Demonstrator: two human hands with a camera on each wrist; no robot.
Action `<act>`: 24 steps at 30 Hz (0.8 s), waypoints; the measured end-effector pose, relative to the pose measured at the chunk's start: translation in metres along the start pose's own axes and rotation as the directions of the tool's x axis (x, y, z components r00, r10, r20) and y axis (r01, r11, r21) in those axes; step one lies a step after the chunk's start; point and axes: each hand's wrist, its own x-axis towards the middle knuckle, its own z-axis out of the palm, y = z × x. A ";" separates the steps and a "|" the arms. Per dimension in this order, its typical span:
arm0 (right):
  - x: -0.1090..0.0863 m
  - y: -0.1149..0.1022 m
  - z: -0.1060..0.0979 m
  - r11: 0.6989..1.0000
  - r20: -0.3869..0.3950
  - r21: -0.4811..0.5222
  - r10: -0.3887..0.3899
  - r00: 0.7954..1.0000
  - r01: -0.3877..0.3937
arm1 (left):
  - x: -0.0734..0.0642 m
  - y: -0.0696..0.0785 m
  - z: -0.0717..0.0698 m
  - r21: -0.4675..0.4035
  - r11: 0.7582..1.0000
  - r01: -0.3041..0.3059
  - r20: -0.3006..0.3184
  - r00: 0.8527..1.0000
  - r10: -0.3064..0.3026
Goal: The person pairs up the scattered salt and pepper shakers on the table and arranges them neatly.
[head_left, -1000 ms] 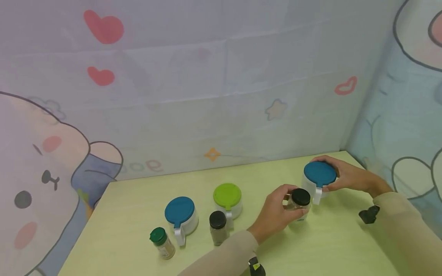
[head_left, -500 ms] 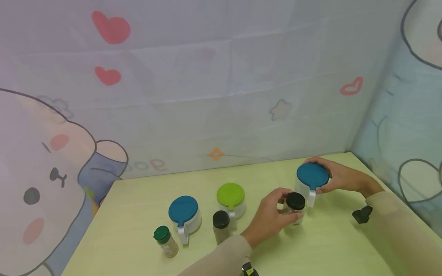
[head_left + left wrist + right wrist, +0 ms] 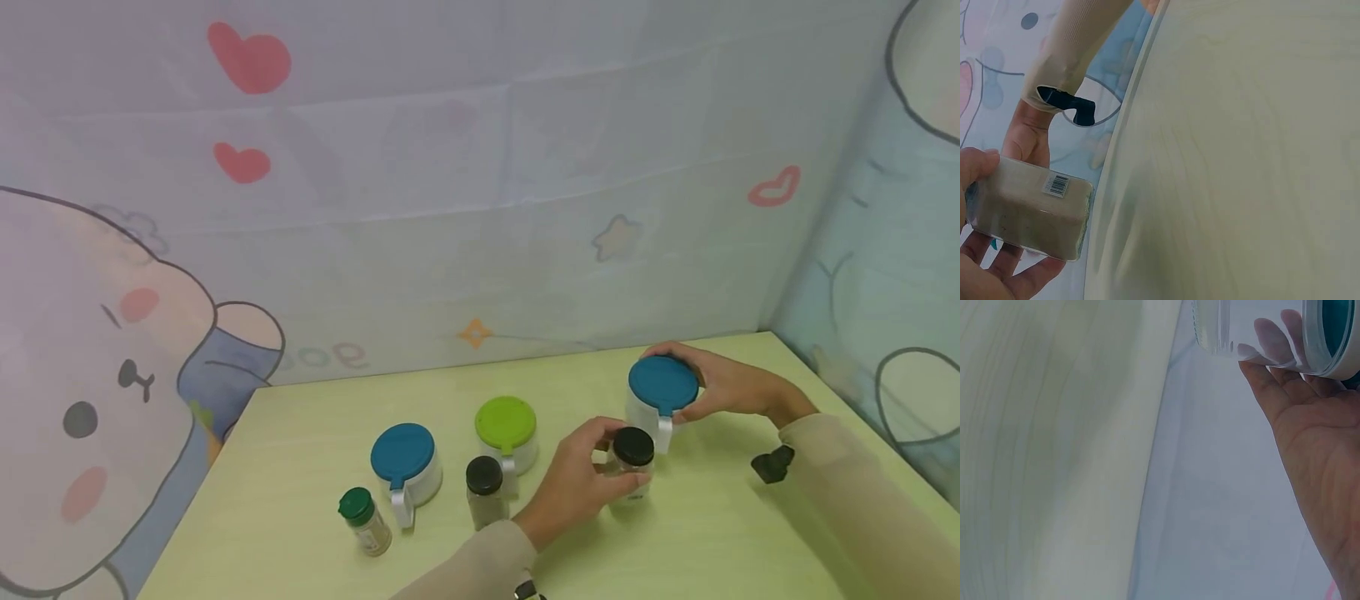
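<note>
My left hand [image 3: 567, 482] grips a clear spice jar with a black lid [image 3: 633, 447], thumb on the near side and fingers on the far side. In the left wrist view the jar [image 3: 1022, 212] shows a small barcode label and brownish contents. Just beyond it, my right hand [image 3: 727, 389] holds a white seasoning pot with a blue lid [image 3: 663, 382], fingers curled around the back and thumb by its white handle. The right wrist view shows the fingers [image 3: 1272, 387] through the pot's clear wall [image 3: 1244, 331]. The two containers stand close together, both upright.
Left of my hands stand a green-lidded pot [image 3: 506, 423], another black-lidded jar [image 3: 486, 496], a second blue-lidded pot [image 3: 405, 458] and a green-capped shaker [image 3: 366, 523]. The pale yellow table [image 3: 300, 442] ends at a printed cloth backdrop [image 3: 420, 208].
Both hands have moved left across the table with the black-lidded jar and the blue-lidded pot, keeping their grips. The head view has turned slightly; the other containers keep their places on the table.
</note>
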 end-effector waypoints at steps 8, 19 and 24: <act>0.009 -0.005 0.007 1.000 0.030 0.000 -0.023 0.999 0.023 | -0.006 0.003 -0.005 -0.012 1.000 0.018 0.019 1.000 -0.018; 0.021 -0.008 0.018 0.999 0.050 -0.012 -0.037 0.998 0.038 | -0.012 0.005 -0.009 -0.018 1.000 0.022 0.031 0.999 -0.022; 0.028 -0.010 0.022 0.998 0.062 -0.037 -0.045 0.997 0.047 | -0.014 0.005 -0.011 -0.018 1.000 0.021 0.036 0.999 -0.021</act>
